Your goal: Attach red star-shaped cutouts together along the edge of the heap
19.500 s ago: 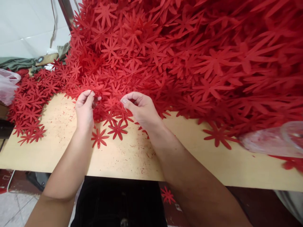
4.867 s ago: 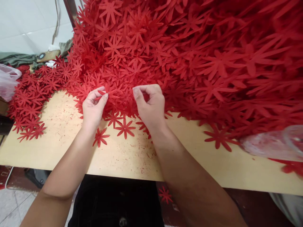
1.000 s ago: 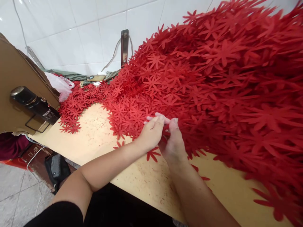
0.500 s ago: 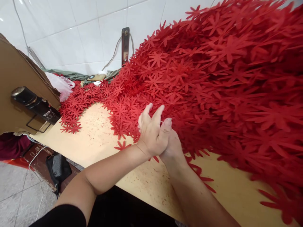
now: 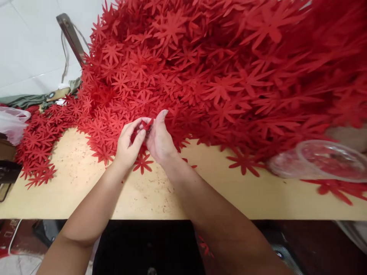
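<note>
A huge heap of red flower-shaped cutouts (image 5: 183, 72) with narrow petals rises in front of me. At its near edge my left hand (image 5: 129, 143) curls its fingers and thumb round a small red piece (image 5: 147, 124), seemingly one such flower cutout, mostly hidden by the fingers. Against it, my right hand (image 5: 162, 141) is cupped with the palm showing and the thumb raised apart; its other fingertips are partly hidden behind the left hand. A single flower cutout (image 5: 142, 164) lies on the tabletop just below the two hands.
The pale wooden table (image 5: 137, 198) carries the heap and scattered red crumbs. A clear plastic container (image 5: 304, 158) lies at the right, near loose flowers. A white plastic bag (image 5: 13, 120) sits at the left. A dark upright bar (image 5: 70, 38) stands by the tiled wall.
My view has swung right, bringing the plastic container in and taking the black bottle mostly out. My hands, earlier pressed together at the palms, now have a red piece between them.
</note>
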`<state>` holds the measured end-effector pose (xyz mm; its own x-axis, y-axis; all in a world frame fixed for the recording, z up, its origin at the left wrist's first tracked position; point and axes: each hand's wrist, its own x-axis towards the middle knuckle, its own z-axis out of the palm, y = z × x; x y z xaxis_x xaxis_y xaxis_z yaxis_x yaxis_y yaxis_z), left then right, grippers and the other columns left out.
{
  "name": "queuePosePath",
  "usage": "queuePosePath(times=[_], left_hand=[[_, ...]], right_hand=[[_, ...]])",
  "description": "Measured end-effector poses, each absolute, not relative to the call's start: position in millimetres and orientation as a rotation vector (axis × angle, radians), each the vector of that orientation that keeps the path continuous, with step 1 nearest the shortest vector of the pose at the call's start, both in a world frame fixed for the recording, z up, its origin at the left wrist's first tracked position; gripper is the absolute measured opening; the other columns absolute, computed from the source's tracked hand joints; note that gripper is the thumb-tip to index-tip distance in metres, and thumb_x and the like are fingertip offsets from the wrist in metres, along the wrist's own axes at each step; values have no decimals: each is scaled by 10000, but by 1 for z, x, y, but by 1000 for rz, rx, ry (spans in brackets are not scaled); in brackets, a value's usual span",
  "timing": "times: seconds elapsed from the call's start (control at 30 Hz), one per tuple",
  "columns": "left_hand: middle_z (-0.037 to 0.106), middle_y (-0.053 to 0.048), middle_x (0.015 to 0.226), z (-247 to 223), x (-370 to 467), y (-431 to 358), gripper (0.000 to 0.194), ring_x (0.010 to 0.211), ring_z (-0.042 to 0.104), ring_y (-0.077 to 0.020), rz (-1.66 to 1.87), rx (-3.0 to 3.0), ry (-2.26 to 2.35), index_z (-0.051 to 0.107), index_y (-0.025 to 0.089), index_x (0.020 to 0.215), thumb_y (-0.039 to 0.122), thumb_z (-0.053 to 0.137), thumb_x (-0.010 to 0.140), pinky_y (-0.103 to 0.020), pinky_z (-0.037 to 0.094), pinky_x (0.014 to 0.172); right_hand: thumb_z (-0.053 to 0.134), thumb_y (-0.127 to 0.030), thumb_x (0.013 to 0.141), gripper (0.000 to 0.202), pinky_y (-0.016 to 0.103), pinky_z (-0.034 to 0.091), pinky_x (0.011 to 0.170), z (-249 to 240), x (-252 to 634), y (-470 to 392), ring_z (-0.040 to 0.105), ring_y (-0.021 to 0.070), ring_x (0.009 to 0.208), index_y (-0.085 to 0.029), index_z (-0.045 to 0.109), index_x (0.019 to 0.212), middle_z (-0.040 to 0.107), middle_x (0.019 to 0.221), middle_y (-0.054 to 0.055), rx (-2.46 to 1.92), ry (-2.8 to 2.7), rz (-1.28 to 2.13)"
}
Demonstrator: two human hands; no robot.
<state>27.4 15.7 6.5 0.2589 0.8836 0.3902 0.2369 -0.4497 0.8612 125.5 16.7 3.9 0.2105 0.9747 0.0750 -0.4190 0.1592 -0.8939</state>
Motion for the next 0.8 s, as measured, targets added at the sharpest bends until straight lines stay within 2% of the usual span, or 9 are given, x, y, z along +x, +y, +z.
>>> queuePosePath(times=[0.1,0.2,0.3,0.37,0.43,0.5,0.57,0.67,0.8], left_hand=[[660,-89,1178,9,27,17,377,1136,593,-188,1279,1645,998,637,177,1082,435,426,905,-376,426,1049],[687,-89,1122,9,27,18,357,1060,630,-180,1317,1402,1046,640,159,1037,412,426,905,-351,483,960],[705,-68,1006,8,29,17,339,915,650,-151,1311,1280,1044,650,161,1005,404,436,901,-305,507,853],[693,-44,844,8,31,14,363,775,631,-130,1282,1235,981,663,161,968,417,411,910,-285,503,769],[611,-7,655,9,32,12,410,631,570,-113,1246,1193,916,672,162,944,453,384,915,-271,478,670],[520,21,564,10,34,9,440,558,512,-104,1219,1157,865,672,165,952,496,385,907,-264,445,610],[494,31,561,10,35,7,444,549,493,-99,1205,1139,822,669,165,969,530,432,880,-266,437,605],[529,32,611,10,36,4,399,581,504,-97,1199,1125,769,665,170,974,519,576,803,-271,451,639],[623,20,754,12,41,2,216,709,561,-94,1221,1083,750,666,176,846,349,714,726,-253,460,749]], right_hand=[[696,-624,624,447,290,534,681,8,127,11,634,139,772,-232,561,789,624,742,-21,-734,-702,1348],[842,-396,490,422,261,511,640,6,128,7,604,97,668,-222,565,758,635,752,-48,-724,-680,1414],[826,-387,499,372,242,469,550,2,125,6,560,79,586,-207,552,677,656,745,-39,-787,-667,1404],[798,-393,546,321,231,422,497,0,122,5,519,68,538,-210,594,713,664,746,-35,-818,-701,1352],[759,-395,611,273,229,379,466,0,121,4,479,62,497,-216,628,770,658,721,-35,-828,-753,1282],[724,-400,657,241,232,362,453,1,121,3,455,65,470,-214,635,781,627,650,-39,-839,-795,1230],[705,-409,677,233,231,356,445,3,123,2,442,69,454,-207,628,763,573,566,-48,-884,-815,1193],[694,-415,690,239,228,354,445,5,125,2,425,72,446,-194,609,726,514,509,-56,-996,-834,1136],[640,-450,744,270,243,387,499,4,128,2,460,84,492,-191,579,695,558,571,-33,-1058,-892,1068]])
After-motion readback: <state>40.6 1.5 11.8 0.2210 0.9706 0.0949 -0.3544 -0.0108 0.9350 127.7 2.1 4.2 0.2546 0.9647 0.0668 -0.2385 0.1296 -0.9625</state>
